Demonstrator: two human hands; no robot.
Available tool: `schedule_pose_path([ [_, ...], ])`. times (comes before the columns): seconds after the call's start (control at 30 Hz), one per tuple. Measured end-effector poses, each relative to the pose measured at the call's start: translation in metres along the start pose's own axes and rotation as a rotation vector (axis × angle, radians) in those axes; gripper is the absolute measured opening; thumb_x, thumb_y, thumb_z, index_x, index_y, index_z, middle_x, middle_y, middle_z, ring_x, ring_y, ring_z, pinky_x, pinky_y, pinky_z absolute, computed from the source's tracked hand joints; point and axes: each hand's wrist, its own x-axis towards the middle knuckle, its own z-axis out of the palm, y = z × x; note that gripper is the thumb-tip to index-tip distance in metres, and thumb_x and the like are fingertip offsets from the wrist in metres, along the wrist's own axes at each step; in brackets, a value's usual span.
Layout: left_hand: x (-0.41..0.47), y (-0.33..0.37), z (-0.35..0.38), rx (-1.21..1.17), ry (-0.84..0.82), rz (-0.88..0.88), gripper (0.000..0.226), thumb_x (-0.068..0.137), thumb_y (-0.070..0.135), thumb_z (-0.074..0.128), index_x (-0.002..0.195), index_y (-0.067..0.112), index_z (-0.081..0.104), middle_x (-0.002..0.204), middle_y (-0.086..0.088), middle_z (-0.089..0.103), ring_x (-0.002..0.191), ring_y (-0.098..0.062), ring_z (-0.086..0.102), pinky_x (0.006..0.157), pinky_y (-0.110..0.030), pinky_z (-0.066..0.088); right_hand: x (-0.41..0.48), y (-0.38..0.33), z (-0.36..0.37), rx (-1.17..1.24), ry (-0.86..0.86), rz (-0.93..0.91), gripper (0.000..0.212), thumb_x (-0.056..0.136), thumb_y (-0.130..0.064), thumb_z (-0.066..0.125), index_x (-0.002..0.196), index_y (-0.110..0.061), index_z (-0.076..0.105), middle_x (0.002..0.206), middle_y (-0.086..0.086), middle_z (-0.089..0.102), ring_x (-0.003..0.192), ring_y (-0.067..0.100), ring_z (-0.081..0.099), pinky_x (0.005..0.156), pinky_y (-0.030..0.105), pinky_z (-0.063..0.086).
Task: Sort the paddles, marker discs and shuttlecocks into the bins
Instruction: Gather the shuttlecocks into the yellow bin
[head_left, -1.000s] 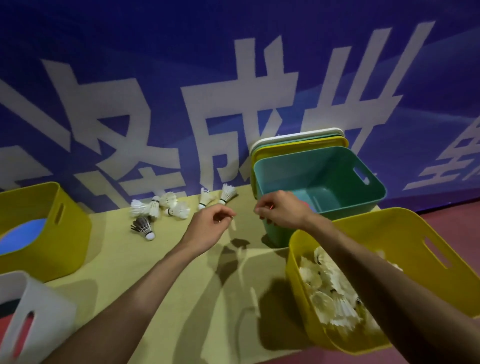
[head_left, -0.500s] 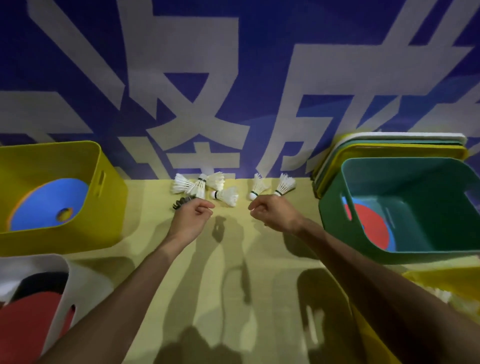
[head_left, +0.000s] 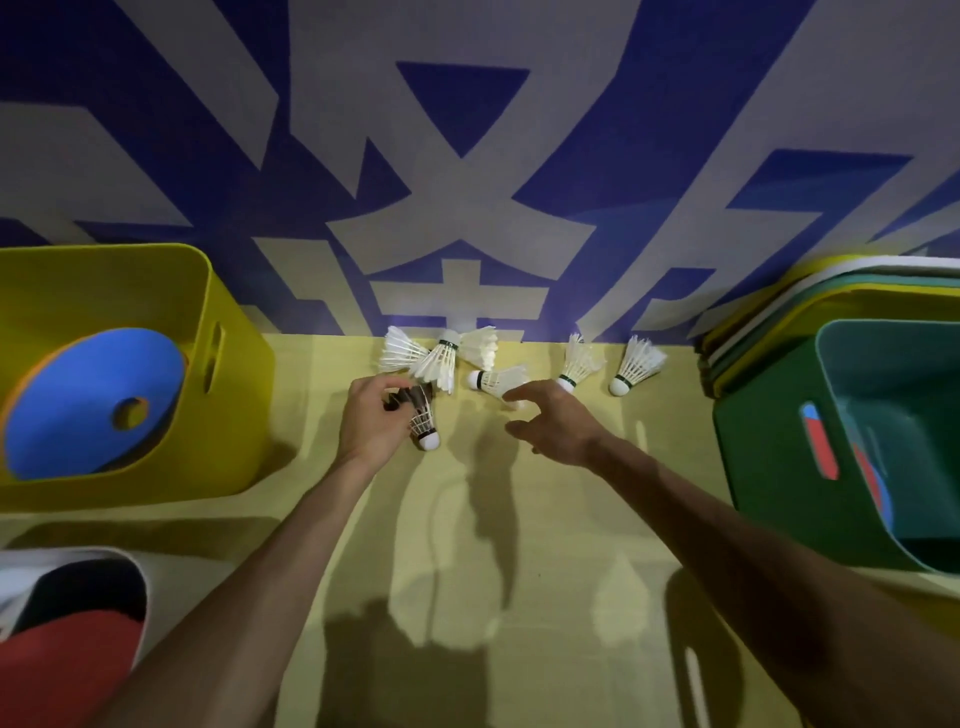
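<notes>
Gathering the loose shuttlecocks is the step in hand. The left hand (head_left: 371, 426) has its fingers curled round a dark shuttlecock (head_left: 423, 423) low over the tabletop (head_left: 519, 519). The right hand (head_left: 558, 426) reaches with fingers spread apart, holding nothing, its tips at the feathers of a white shuttlecock (head_left: 493, 380). Other white ones lie near the wall. Next, the right fingers likely need to close on that white one. No bin in view holds shuttlecocks.

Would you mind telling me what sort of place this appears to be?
Probably a sports hall or club: shuttlecocks lie on a yellow table below a blue banner, beside a yellow bin of marker discs.
</notes>
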Motion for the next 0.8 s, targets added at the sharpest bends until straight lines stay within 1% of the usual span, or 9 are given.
schedule_pose_path([
  [0.03,0.001,0.0,0.001,-0.011,-0.012,-0.014,0.032,0.082,0.004,0.059,0.097,0.032,0.064,0.112,0.0,0.053,0.084,-0.024,0.066,0.074,-0.038,0.058,0.003,0.0,0.002,0.032,0.006,0.014,0.046,0.086,-0.022,0.068,0.13,-0.017,0.055,0.142,0.004,0.043,0.114,0.028,0.056,0.088,0.038,0.052],
  [0.1,0.002,0.0,0.004,-0.056,-0.018,-0.059,0.034,0.085,0.001,0.056,0.109,0.025,0.062,0.108,0.0,0.058,0.08,-0.025,0.067,0.061,-0.024,0.054,0.007,-0.002,0.006,0.178,0.022,0.072,0.048,0.086,-0.018,0.068,0.131,-0.014,0.054,0.138,-0.002,0.039,0.111,0.027,0.056,0.078,0.038,0.057],
  [0.17,0.002,-0.001,0.006,-0.035,0.0,-0.09,0.034,0.086,0.003,0.057,0.114,0.021,0.061,0.102,-0.001,0.061,0.084,-0.022,0.064,0.059,-0.019,0.046,0.008,-0.003,0.01,0.348,0.033,0.141,0.048,0.086,-0.014,0.068,0.131,-0.014,0.053,0.136,-0.002,0.037,0.106,0.026,0.057,0.066,0.032,0.058],
  [0.2,0.002,-0.002,0.006,-0.013,0.002,-0.103,0.034,0.085,0.006,0.058,0.115,0.022,0.06,0.1,-0.002,0.062,0.084,-0.02,0.062,0.06,-0.019,0.044,0.008,-0.003,0.011,0.405,0.033,0.169,0.048,0.086,-0.014,0.068,0.132,-0.015,0.052,0.137,0.0,0.04,0.103,0.025,0.058,0.065,0.03,0.058],
  [0.33,-0.004,-0.005,0.007,0.051,-0.069,-0.141,0.029,0.084,0.015,0.065,0.112,0.019,0.058,0.094,-0.003,0.061,0.082,-0.018,0.059,0.069,-0.024,0.042,0.007,0.002,0.016,0.51,-0.058,0.252,0.053,0.088,-0.013,0.064,0.138,-0.018,0.046,0.122,0.012,0.058,0.102,0.027,0.063,0.078,0.037,0.058],
  [0.47,-0.017,-0.011,0.012,0.094,-0.124,-0.136,0.017,0.082,0.015,0.072,0.098,0.01,0.069,0.091,-0.003,0.066,0.082,-0.014,0.06,0.073,-0.021,0.041,-0.003,0.004,0.018,0.464,-0.019,0.232,0.051,0.087,-0.016,0.066,0.135,-0.015,0.051,0.13,0.009,0.052,0.106,0.027,0.061,0.08,0.037,0.058],
  [0.57,-0.026,-0.009,0.009,0.026,-0.062,-0.151,0.009,0.08,0.014,0.074,0.087,0.009,0.071,0.086,-0.004,0.067,0.08,-0.016,0.062,0.074,-0.023,0.045,-0.017,0.008,0.01,0.412,0.019,0.195,0.044,0.088,-0.018,0.065,0.13,-0.011,0.056,0.128,0.009,0.055,0.106,0.028,0.061,0.087,0.04,0.056],
  [0.67,-0.041,0.001,0.006,-0.064,0.003,-0.108,0.007,0.081,0.013,0.073,0.085,0.012,0.067,0.081,-0.002,0.065,0.078,-0.015,0.059,0.072,-0.023,0.045,-0.032,0.01,-0.003,0.305,0.084,0.125,0.033,0.089,-0.02,0.064,0.12,-0.01,0.064,0.123,0.005,0.06,0.104,0.022,0.061,0.093,0.043,0.052],
  [0.8,-0.069,0.027,0.005,-0.126,0.039,-0.017,0.006,0.084,0.013,0.07,0.087,0.011,0.066,0.079,0.003,0.064,0.077,-0.011,0.059,0.066,-0.011,0.042,-0.06,0.007,-0.023,0.209,0.207,0.005,0.008,0.088,-0.018,0.064,0.095,-0.016,0.069,0.1,-0.003,0.066,0.085,0.014,0.06,0.078,0.033,0.053],
])
